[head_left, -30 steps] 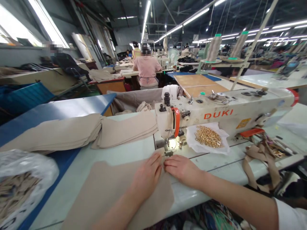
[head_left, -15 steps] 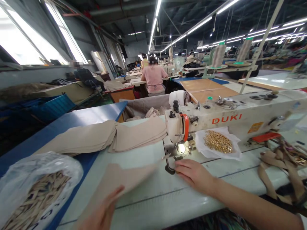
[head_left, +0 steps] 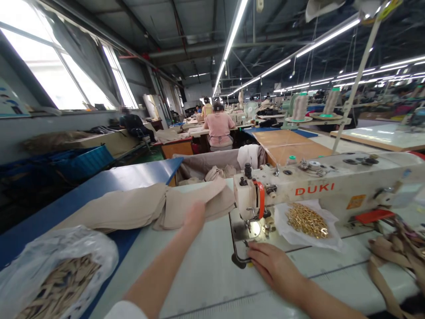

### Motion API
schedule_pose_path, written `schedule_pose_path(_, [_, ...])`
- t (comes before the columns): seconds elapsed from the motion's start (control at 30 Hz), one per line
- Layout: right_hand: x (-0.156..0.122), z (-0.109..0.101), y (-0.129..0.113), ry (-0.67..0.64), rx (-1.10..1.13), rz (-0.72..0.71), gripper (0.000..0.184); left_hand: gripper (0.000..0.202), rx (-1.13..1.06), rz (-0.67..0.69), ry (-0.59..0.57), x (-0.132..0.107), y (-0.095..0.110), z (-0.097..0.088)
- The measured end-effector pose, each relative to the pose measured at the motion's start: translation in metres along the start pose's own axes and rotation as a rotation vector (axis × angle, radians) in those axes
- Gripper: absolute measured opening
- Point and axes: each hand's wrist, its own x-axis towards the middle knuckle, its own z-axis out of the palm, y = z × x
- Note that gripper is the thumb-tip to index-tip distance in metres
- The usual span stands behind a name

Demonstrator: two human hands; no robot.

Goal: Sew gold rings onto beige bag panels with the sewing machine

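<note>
My left hand [head_left: 195, 216], smeared by motion, reaches over the near stack of beige fabric pieces [head_left: 172, 215]. It appears closed on a beige fabric piece [head_left: 214, 189] lying slantwise over that stack. My right hand [head_left: 274, 268] rests on the sewing machine table, its fingers curled together just in front of the needle plate [head_left: 244, 230]. A small dark tip and a bit of yellow show by its fingertips; what it holds is mostly hidden. The white sewing machine [head_left: 312, 188] stands behind this hand, with no fabric under its needle.
Gold metal hooks [head_left: 307, 221] lie heaped on white paper beside the machine. Beige straps [head_left: 387, 257] hang at the right. A clear plastic bag [head_left: 102, 248] of short fabric strips sits left. Another fabric stack [head_left: 133, 206] overlaps the blue table [head_left: 146, 170]. A person [head_left: 219, 128] sits ahead.
My left hand has swung forward from the lower left, carrying the fabric piece onto the near stack. My right hand stays by the needle plate. The view has tilted upward.
</note>
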Motion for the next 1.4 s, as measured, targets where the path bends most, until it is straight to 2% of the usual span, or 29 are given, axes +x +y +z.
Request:
schedule_pose_path(0.07, [-0.001, 0.002, 0.001, 0.008, -0.014, 0.006, 0.029, 0.032, 0.008, -0.046, -0.005, -0.008, 0.001, 0.025])
schedule_pose_path(0.17, [-0.002, 0.005, 0.003, -0.003, -0.023, -0.007, 0.030, 0.041, 0.013, -0.085, -0.005, -0.020, -0.001, 0.041])
schedule_pose_path(0.23, [-0.004, 0.007, 0.005, -0.014, -0.038, -0.019, 0.030, 0.045, 0.021, -0.101, -0.010, -0.025, -0.006, 0.040])
schedule_pose_path(0.33, [-0.006, 0.010, 0.008, -0.024, -0.053, -0.020, 0.029, 0.047, 0.055, -0.117, -0.003, -0.030, -0.023, 0.025])
schedule_pose_path(0.43, [-0.008, 0.011, 0.009, -0.019, -0.052, -0.020, 0.029, 0.049, 0.113, -0.157, 0.031, -0.033, -0.062, -0.001])
schedule_pose_path(0.57, [-0.009, 0.012, 0.010, -0.014, -0.051, -0.018, 0.029, 0.056, 0.206, -0.330, 0.049, -0.039, -0.132, -0.032])
schedule_pose_path(0.67, [-0.010, 0.014, 0.010, 0.008, -0.036, 0.000, 0.028, 0.046, 0.226, -0.364, -0.020, -0.044, -0.170, -0.042])
schedule_pose_path(0.73, [-0.010, 0.014, 0.010, 0.018, -0.029, 0.005, 0.028, 0.039, 0.227, -0.330, -0.054, -0.047, -0.182, -0.042])
schedule_pose_path(0.97, [-0.010, 0.013, 0.008, 0.005, -0.047, 0.008, 0.028, 0.023, 0.210, -0.229, -0.004, -0.047, -0.183, -0.046])
schedule_pose_path(1.13, [-0.009, 0.012, 0.008, 0.007, -0.038, 0.001, 0.028, 0.032, 0.222, -0.408, 0.167, -0.041, -0.187, -0.076])
schedule_pose_path(1.23, [-0.009, 0.012, 0.008, 0.007, -0.043, -0.004, 0.028, 0.037, 0.227, -0.465, 0.306, -0.045, -0.179, -0.098])
schedule_pose_path(1.3, [-0.010, 0.012, 0.009, -0.010, -0.053, -0.010, 0.028, 0.037, 0.212, -0.373, 0.415, -0.059, -0.167, -0.104])
schedule_pose_path(1.4, [-0.012, 0.011, 0.012, -0.031, -0.077, -0.041, 0.028, 0.031, 0.205, -0.022, 0.578, -0.102, -0.135, -0.095])
